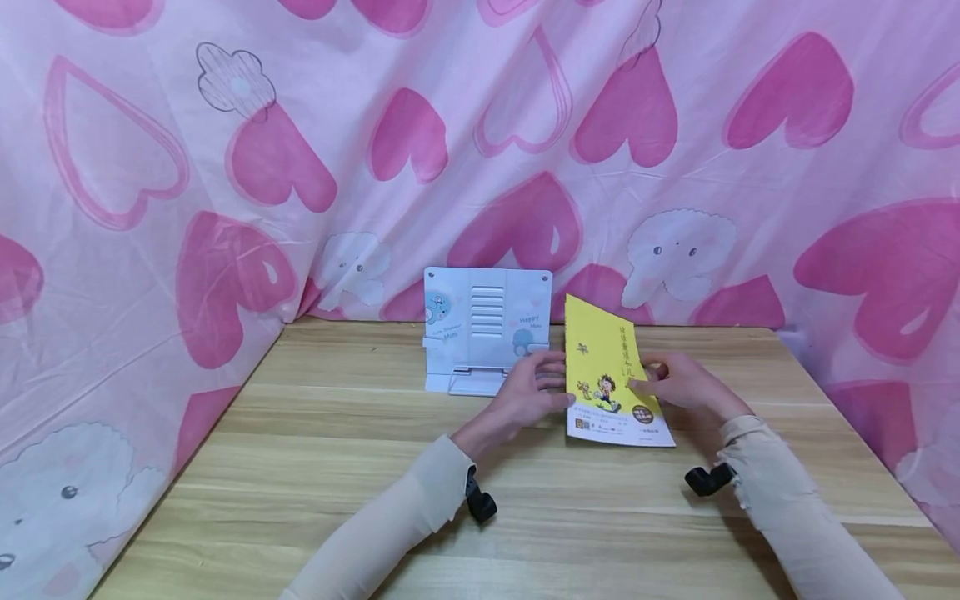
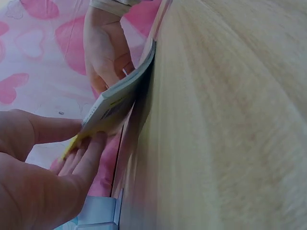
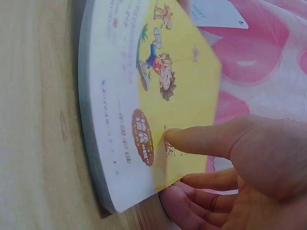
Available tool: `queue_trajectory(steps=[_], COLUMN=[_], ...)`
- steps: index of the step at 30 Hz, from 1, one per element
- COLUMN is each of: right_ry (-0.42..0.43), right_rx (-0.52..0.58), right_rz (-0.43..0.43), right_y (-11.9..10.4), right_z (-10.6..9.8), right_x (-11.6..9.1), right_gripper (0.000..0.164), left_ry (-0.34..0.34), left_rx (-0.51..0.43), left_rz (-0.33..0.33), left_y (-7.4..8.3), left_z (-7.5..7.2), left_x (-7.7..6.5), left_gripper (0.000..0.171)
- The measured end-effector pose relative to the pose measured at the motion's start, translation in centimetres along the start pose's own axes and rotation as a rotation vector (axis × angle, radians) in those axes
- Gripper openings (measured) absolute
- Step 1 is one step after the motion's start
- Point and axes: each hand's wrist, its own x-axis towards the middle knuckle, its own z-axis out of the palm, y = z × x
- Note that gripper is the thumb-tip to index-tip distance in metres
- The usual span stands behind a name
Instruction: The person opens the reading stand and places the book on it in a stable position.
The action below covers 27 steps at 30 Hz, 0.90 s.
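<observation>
Both hands were on the yellow book (image 1: 609,379), and it stood tilted with its bottom edge down on the wooden table (image 1: 315,467)! The left hand (image 1: 534,385) gripped the spine side, thumb on the cover and fingers (image 2: 84,160) tucked behind, while the right hand (image 1: 678,385) pinched the opposite edge, thumb (image 3: 201,140) pressed on the cover, fingers curled underneath. At about ten o'clock from the book, just beside it, stood the white book stand (image 1: 486,329), its ledge empty-handed of any book, its right corner partly hidden behind the left hand. A pink heart-print cloth (image 1: 225,167) walled off everything from nine round to three o'clock. The cover's small print was too blurred to read, and the book's back face stayed out of sight.
</observation>
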Motion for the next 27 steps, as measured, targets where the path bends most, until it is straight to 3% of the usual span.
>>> queue_trajectory(steps=[8, 14, 19, 27], right_ry=[0.007, 0.034, 0.129, 0.359], right_rx=[-0.027, 0.005, 0.034, 0.132], right_rz=[-0.054, -0.017, -0.049, -0.227], right_y=[-0.6, -1.3, -1.8, -2.3], right_z=[0.1, 0.4, 0.6, 0.8], right_x=[-0.3, -0.5, -0.6, -0.2], right_gripper=[0.084, 0.09, 0.09, 0.079], left_ry=[-0.028, -0.059, -0.055, 0.024], left_rx=[0.001, -0.015, -0.002, 0.067], left_rz=[0.028, 0.059, 0.121, 0.202], left_y=[0.5, 1.2, 1.7, 2.0], left_z=[-0.1, -0.5, -1.5, -3.0], left_x=[-0.2, -0.2, -0.2, 0.1], left_gripper=[0.06, 0.055, 0.054, 0.053])
